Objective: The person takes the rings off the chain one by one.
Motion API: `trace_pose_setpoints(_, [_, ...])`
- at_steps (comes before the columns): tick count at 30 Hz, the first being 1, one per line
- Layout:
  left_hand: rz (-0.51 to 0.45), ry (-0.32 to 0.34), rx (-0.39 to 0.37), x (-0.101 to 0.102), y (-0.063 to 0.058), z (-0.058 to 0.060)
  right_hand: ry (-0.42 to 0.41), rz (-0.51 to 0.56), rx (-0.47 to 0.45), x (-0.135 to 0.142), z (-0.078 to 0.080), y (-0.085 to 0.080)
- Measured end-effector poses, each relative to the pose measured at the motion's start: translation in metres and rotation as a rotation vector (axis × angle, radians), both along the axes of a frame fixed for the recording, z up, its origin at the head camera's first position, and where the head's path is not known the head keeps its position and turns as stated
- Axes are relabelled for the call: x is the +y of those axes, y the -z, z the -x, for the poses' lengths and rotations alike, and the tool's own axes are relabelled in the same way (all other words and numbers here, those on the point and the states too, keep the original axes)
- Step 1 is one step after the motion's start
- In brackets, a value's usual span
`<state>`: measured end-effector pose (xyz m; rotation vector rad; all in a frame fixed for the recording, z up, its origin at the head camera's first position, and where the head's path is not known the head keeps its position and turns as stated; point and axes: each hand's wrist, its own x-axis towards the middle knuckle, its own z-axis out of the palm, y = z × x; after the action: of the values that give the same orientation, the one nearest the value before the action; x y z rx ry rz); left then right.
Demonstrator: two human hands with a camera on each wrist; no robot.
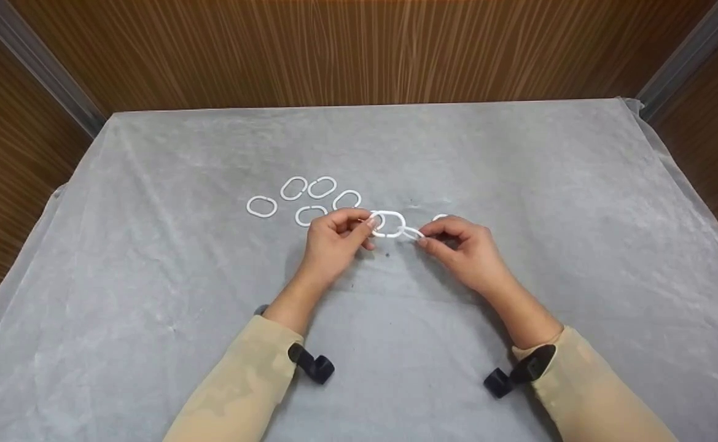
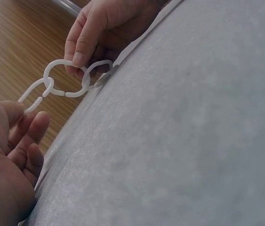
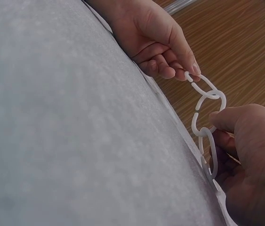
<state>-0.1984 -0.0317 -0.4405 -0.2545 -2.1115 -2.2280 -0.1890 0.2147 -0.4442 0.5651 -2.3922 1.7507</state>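
White oval links, each with a small gap in its side, are joined in a short chain between my hands. My left hand (image 1: 336, 240) pinches the end link (image 1: 390, 213) between thumb and fingertip. With thumb and forefinger, my right hand (image 1: 466, 250) pinches the middle link (image 2: 47, 70), which passes through the left one. A third link (image 3: 214, 160) hangs from the middle one, beside the curled lower fingers of my right hand. In the head view this third link is mostly hidden behind the right hand. The chain is held above the cloth.
Several loose white links (image 1: 261, 215) lie on the grey cloth (image 1: 168, 276) left of and beyond my left hand. A wood-grain panel (image 1: 359, 55) stands behind the table's far edge, with more panels at both sides. Each sleeve carries a black wrist camera (image 1: 322, 369).
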Motion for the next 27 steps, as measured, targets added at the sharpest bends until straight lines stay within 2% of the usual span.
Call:
trace_pose_setpoints(18, [-0.025, -0.008, -0.008, -0.0002, -0.0009, -0.0003, -0.004, 0.000, 0.002, -0.0008, -0.0006, 0.0004])
trace_pose_setpoints(27, [-0.013, 0.017, -0.017, 0.0002, -0.0016, -0.0007, 0.000, -0.017, 0.012, 0.0002, 0.0006, 0.0015])
